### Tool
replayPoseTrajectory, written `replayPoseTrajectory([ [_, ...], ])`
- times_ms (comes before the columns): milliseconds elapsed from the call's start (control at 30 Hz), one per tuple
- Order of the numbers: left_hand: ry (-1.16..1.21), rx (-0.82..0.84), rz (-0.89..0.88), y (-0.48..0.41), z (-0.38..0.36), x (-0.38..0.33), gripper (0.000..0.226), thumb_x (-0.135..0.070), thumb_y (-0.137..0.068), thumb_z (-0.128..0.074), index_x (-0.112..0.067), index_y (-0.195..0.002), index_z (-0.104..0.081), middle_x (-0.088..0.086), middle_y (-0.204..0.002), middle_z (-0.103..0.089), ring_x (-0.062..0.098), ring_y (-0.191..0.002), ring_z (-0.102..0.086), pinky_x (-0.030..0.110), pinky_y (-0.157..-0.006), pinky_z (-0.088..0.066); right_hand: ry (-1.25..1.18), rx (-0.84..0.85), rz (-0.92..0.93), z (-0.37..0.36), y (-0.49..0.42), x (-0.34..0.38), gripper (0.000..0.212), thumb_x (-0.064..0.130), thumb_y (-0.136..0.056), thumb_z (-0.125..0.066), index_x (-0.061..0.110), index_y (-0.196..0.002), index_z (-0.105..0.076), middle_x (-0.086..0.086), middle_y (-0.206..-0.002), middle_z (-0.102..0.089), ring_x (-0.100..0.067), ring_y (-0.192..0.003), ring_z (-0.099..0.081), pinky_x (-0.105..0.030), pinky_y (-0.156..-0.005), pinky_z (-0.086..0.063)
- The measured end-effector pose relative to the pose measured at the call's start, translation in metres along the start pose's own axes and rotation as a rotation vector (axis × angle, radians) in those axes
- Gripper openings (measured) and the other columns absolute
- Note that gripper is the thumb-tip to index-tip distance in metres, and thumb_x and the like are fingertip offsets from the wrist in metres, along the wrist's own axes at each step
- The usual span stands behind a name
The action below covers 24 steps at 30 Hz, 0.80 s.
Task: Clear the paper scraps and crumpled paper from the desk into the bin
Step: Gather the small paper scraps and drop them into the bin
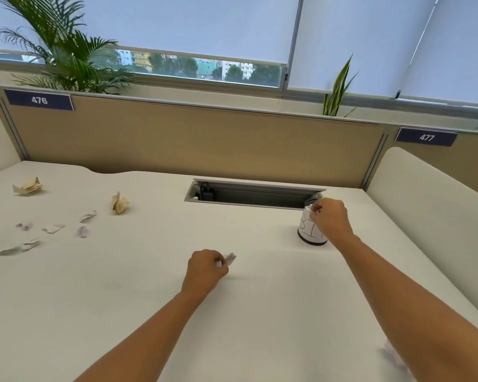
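Observation:
My left hand (204, 267) is closed on a small white paper scrap (230, 258) just above the middle of the white desk (149, 285). My right hand (330, 217) hovers over the rim of the small bin (307, 232), fingers pinched on a white scrap at the opening. The bin is a dark cup wrapped in white paper with handwritten letters. Two crumpled tan paper balls (28, 186) (119, 204) lie at the far left. Several white scraps (83, 224) are scattered in front of them, and another scrap (392, 354) shows beside my right forearm.
An open cable tray (249, 193) is sunk into the desk behind the bin. A tan partition (191, 139) with labels 476 and 477 closes the far edge. Cream side panels (425, 205) flank the desk. Plants stand behind the partition.

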<state>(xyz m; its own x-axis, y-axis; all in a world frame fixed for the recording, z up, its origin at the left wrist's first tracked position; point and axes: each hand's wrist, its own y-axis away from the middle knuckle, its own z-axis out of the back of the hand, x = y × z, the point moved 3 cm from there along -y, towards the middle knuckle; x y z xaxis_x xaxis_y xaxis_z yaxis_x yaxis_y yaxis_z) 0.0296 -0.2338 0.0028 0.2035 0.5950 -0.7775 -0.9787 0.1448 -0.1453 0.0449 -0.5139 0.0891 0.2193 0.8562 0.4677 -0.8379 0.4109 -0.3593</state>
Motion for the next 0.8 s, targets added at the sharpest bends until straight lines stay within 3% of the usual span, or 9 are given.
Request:
replayPoseTrajectory([
  [100,0.028,0.019,0.018,-0.011,-0.012,-0.007,0.022,-0.006,-0.080,-0.061,-0.006,-0.058,-0.064,0.016,-0.061,-0.066,0.021,-0.088,-0.072,0.024,-0.067,-0.047,0.009,-0.013,-0.015,-0.002,-0.021,-0.007,0.015,0.004,-0.086,-0.057,-0.002,-0.092,-0.069,-0.023,-0.095,-0.068,-0.034,-0.087,-0.062,-0.027,-0.068,-0.041],
  [267,0.023,0.036,0.030,-0.031,-0.028,-0.015,0.026,-0.007,-0.080,-0.060,-0.013,-0.054,-0.058,-0.002,-0.048,-0.052,0.022,-0.078,-0.071,0.020,-0.063,-0.046,-0.008,0.012,-0.096,-0.013,-0.049,-0.027,0.014,0.007,-0.084,-0.059,0.000,-0.092,-0.069,-0.021,-0.096,-0.068,-0.030,-0.080,-0.059,-0.032,-0.071,-0.046],
  [333,0.002,0.024,0.026,-0.042,-0.033,-0.024,0.020,-0.014,-0.081,-0.062,-0.007,-0.064,-0.068,0.001,-0.052,-0.055,0.019,-0.063,-0.061,0.011,-0.054,-0.037,0.010,0.056,-0.109,-0.020,-0.053,-0.035,0.015,0.009,-0.084,-0.060,0.002,-0.093,-0.069,-0.020,-0.096,-0.068,-0.026,-0.077,-0.055,-0.031,-0.069,-0.045],
  [400,-0.010,0.027,-0.004,-0.056,-0.039,-0.038,0.019,-0.016,-0.082,-0.062,-0.002,-0.076,-0.072,0.010,-0.065,-0.064,0.015,-0.063,-0.055,0.012,-0.055,-0.036,0.014,0.050,-0.100,-0.024,-0.055,-0.041,0.016,0.014,-0.084,-0.060,0.005,-0.095,-0.069,-0.019,-0.097,-0.068,-0.025,-0.077,-0.054,-0.030,-0.068,-0.044],
  [533,-0.007,0.060,-0.110,-0.088,-0.060,-0.083,0.021,-0.017,-0.083,-0.063,0.000,-0.092,-0.072,0.017,-0.091,-0.072,0.014,-0.073,-0.055,0.020,-0.072,-0.040,-0.164,-0.201,-0.143,-0.013,-0.052,-0.052,0.019,0.019,-0.086,-0.060,0.005,-0.095,-0.069,-0.017,-0.097,-0.070,-0.031,-0.089,-0.063,-0.028,-0.071,-0.042],
  [667,0.002,0.089,-0.231,-0.113,-0.086,-0.135,0.024,-0.022,-0.083,-0.064,0.001,-0.088,-0.071,0.020,-0.086,-0.071,0.016,-0.068,-0.052,0.023,-0.067,-0.041,-0.450,-0.497,-0.401,-0.006,-0.031,-0.077,0.019,0.016,-0.087,-0.055,0.004,-0.093,-0.068,-0.017,-0.100,-0.070,-0.033,-0.094,-0.063,-0.032,-0.077,-0.044],
  [800,-0.040,0.164,-0.308,-0.131,-0.108,-0.175,0.029,-0.028,-0.082,-0.065,0.000,-0.084,-0.071,0.021,-0.080,-0.070,0.021,-0.065,-0.051,0.025,-0.064,-0.040,-0.556,-0.532,-0.636,-0.030,0.005,-0.100,0.019,0.014,-0.088,-0.053,0.003,-0.096,-0.066,-0.022,-0.103,-0.067,-0.037,-0.097,-0.060,-0.039,-0.083,-0.046],
])
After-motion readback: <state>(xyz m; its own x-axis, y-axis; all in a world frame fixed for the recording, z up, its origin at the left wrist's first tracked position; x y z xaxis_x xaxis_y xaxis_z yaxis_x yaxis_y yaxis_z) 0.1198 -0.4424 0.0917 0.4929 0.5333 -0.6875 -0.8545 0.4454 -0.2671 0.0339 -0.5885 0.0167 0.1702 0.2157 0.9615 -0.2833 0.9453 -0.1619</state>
